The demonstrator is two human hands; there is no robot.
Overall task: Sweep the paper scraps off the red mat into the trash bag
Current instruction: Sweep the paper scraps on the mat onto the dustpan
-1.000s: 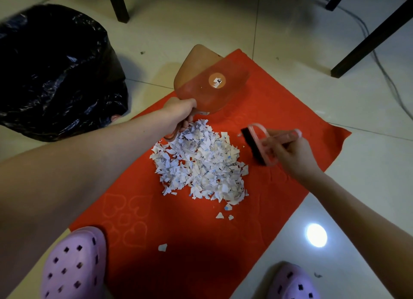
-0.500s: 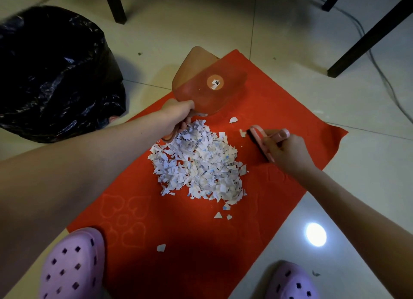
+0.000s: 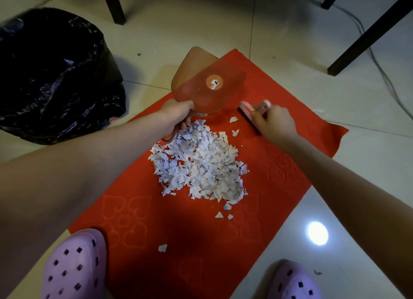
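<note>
Fingers curled, left hand (image 3: 178, 114) round the dustpan (image 3: 207, 95) handle, right hand (image 3: 276, 123) round the brush (image 3: 245, 109): set the pan's lip flat against the paper scraps (image 3: 199, 166).

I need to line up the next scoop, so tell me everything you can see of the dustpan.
The dustpan is translucent orange-brown, plastic by its look, with a round sticker bearing a white label. No scraps show in it. The left hand grips its handle, whose tip pokes out beside the paper scraps. It is over the far end of the red mat, partly past its edge.
</note>
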